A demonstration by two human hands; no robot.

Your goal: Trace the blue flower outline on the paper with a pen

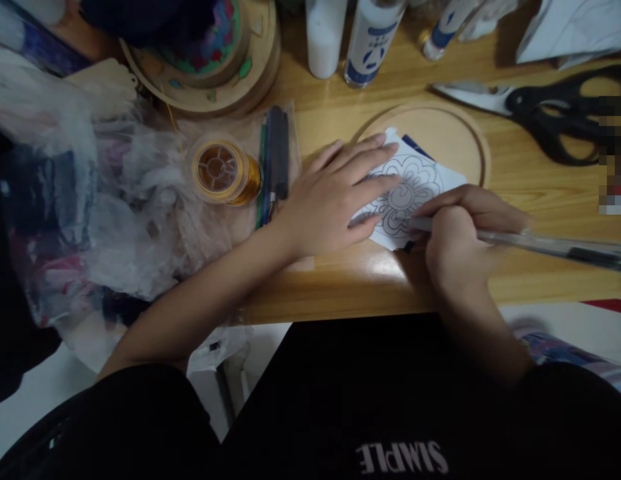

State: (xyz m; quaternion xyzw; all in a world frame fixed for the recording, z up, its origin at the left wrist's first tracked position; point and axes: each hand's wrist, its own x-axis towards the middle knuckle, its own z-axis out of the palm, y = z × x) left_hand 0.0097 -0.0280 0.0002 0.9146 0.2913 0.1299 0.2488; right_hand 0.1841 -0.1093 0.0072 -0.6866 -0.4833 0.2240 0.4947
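Observation:
A white sheet of paper [453, 179] printed with a black-line flower pattern lies over a round wooden plate [473, 137] with a raised rim. Dark blue pieces peek out from beneath the sheet at its upper and lower edges. My left hand [343, 193] rests flat across the paper's left side, fingers spread. In my right hand [463, 230] is a clear-barrelled pen [555, 245], slanted low, its tip end at the lower part of the flower drawing. Whether the tip touches the paper I cannot tell.
Black-handled scissors [530, 103] lie at right. Bottles [373, 43] stand at the back. Left are a spool of golden thread [225, 170], pens [276, 153], crumpled plastic bags [135, 200] and a round wooden piece [263, 67]. The table's front edge runs below my hands.

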